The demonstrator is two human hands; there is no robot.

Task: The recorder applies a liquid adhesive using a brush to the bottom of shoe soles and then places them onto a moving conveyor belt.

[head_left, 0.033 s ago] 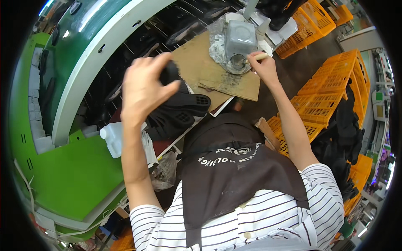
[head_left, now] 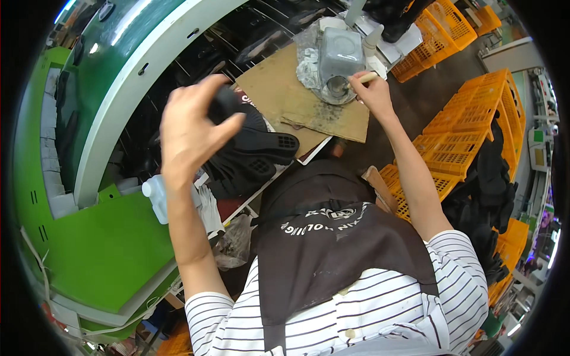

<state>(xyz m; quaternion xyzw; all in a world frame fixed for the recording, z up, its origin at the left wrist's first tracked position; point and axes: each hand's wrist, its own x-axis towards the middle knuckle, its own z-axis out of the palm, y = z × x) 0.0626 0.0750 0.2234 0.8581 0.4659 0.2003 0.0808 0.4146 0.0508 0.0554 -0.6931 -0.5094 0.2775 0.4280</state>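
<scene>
My left hand (head_left: 193,130) is raised over the left of the work surface, its thumb and fingers curved round a black piece that looks like a shoe sole (head_left: 223,104). Most of that piece is hidden behind the hand. Several black shoe soles (head_left: 264,145) lie piled just beyond my left forearm. In my right hand (head_left: 374,92) is a brush with a pale handle (head_left: 369,78). Its lower end reaches to the round opening of a cloudy plastic container (head_left: 342,50), where the tip is hard to make out. The container rests on clear plastic wrapping (head_left: 307,59).
Stained brown cardboard (head_left: 323,121) covers the bench under the container. A pale squeeze bottle (head_left: 373,39) stands beside it. To the left are a white jug (head_left: 157,199) and a curved conveyor rim (head_left: 113,101). Orange crates (head_left: 457,133) stack up on the right, with black pieces in some.
My left hand has shifted a little to the left, carrying the black sole away from the cardboard. My right hand with the brush has hardly moved.
</scene>
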